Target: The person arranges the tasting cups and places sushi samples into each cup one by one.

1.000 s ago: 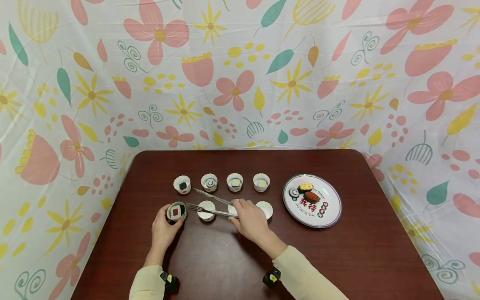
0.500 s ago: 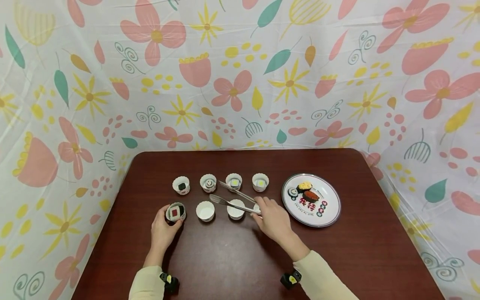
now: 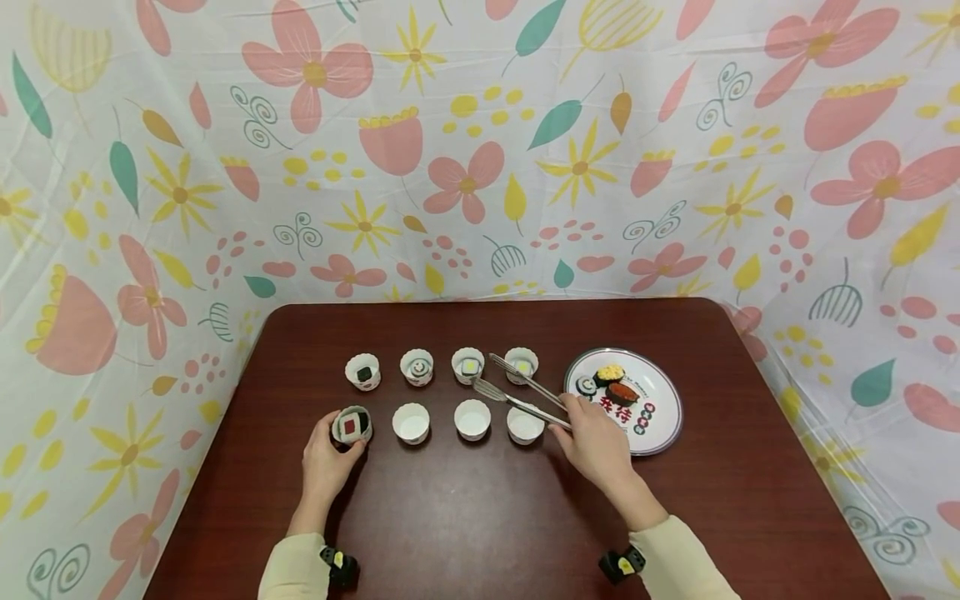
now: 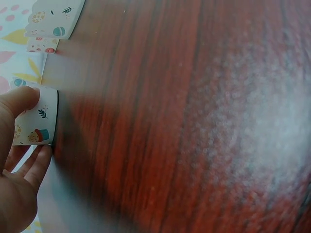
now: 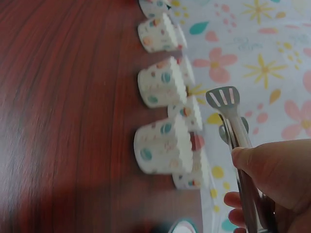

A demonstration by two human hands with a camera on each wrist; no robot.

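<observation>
My left hand grips a small paper baking cup at the front left, thumb on one side and fingers on the other. Inside it sit sushi pieces, one white with a red centre and one dark. In the left wrist view the same cup shows its printed wall. My right hand holds metal serving tongs over the cups on the right. The tongs' slotted ends are apart, with nothing seen between them. In the right wrist view the tongs stand clear of the cups.
Back-row cups each hold a sushi piece. Three front-row cups show bare white insides. At the right, a printed round plate bears a yellow-topped sushi, a red-topped sushi and a white roll. A patterned cloth surrounds the table.
My right hand has moved right with the tongs, from over the middle front cups to beside the plate. My left hand stays on its cup.
</observation>
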